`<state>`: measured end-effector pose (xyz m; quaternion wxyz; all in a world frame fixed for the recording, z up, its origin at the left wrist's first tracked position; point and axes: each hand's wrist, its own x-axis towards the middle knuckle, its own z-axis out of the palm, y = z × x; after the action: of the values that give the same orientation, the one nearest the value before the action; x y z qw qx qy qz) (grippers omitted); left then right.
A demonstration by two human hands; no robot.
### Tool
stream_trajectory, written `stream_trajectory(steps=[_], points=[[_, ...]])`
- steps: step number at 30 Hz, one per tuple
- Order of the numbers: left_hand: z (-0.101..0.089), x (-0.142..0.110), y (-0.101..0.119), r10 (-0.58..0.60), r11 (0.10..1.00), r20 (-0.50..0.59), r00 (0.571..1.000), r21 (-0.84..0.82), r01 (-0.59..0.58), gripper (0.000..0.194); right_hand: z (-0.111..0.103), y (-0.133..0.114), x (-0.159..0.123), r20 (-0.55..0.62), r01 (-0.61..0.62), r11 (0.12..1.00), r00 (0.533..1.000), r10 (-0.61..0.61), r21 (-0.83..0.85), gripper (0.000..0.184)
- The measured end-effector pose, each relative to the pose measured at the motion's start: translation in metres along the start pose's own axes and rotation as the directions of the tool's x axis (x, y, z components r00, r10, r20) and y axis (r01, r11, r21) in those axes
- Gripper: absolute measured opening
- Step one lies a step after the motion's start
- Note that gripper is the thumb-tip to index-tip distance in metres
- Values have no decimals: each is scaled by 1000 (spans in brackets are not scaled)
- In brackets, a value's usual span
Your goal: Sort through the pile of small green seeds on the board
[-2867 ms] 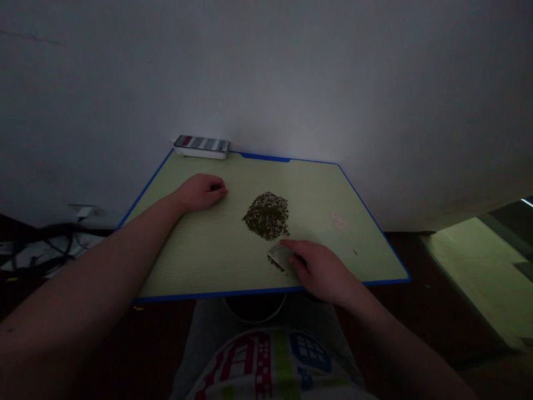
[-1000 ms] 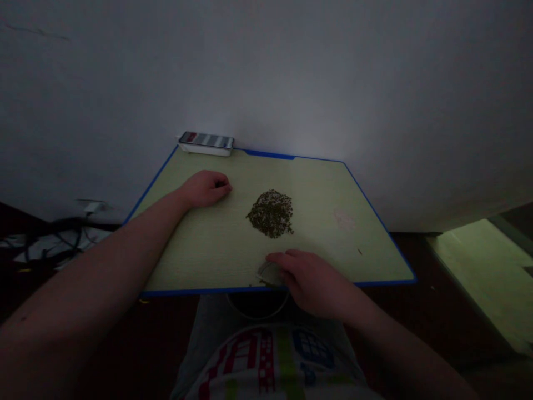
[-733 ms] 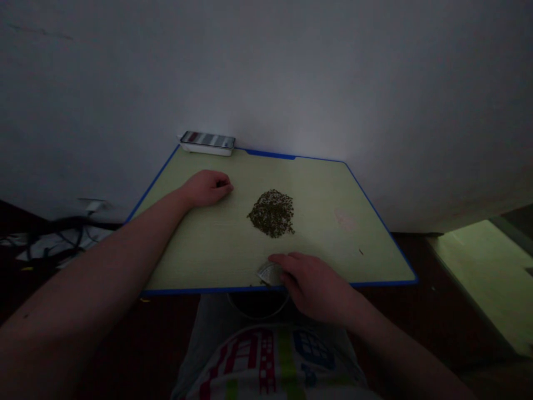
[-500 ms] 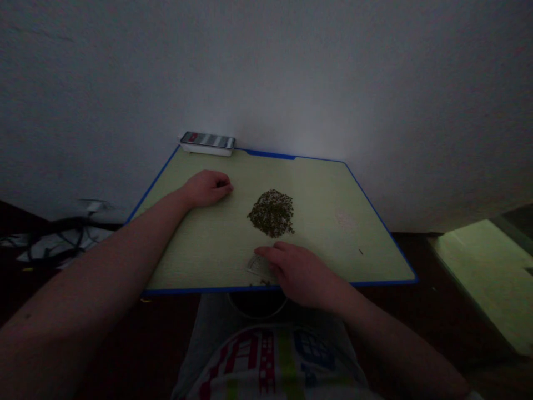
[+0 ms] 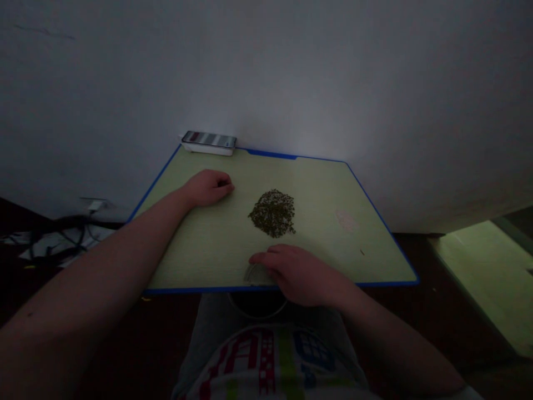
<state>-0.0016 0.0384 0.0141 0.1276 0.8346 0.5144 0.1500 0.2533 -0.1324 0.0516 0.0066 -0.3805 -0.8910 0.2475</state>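
A loose heap of small greenish-brown grains, like mung beans (image 5: 272, 214), lies mid-table. In front of it, my right hand (image 5: 293, 272) is closed on a clear, curved plastic piece that looks like a protractor (image 5: 259, 273), pressed to the tabletop at the front edge. My palm hides part of it. Left of the heap, my left hand (image 5: 209, 188) rests on the table with fingers curled in and nothing visible in them. Below the front edge, a dark round bowl (image 5: 258, 306) sits at my lap, partly covered by the table.
The pale table (image 5: 200, 244) has a blue rim and stands against a wall. At its back left corner a phone (image 5: 210, 140) lies on a white box. A pale patch (image 5: 346, 220) and a dark sliver (image 5: 362, 252) lie at right. Cables (image 5: 58, 236) run along the floor at left.
My right hand and the protractor have moved slightly toward the front edge. The few grains beside the protractor at that edge are gone from the table. My left hand has stayed put.
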Motion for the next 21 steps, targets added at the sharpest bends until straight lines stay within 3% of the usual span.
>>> stream_trajectory(steps=[21], points=[[1, 0, -1, 6, 1000, 2, 1000, 20, -6, 39, 7, 13, -38, -78, -97, 986, 991, 108, 138, 41]])
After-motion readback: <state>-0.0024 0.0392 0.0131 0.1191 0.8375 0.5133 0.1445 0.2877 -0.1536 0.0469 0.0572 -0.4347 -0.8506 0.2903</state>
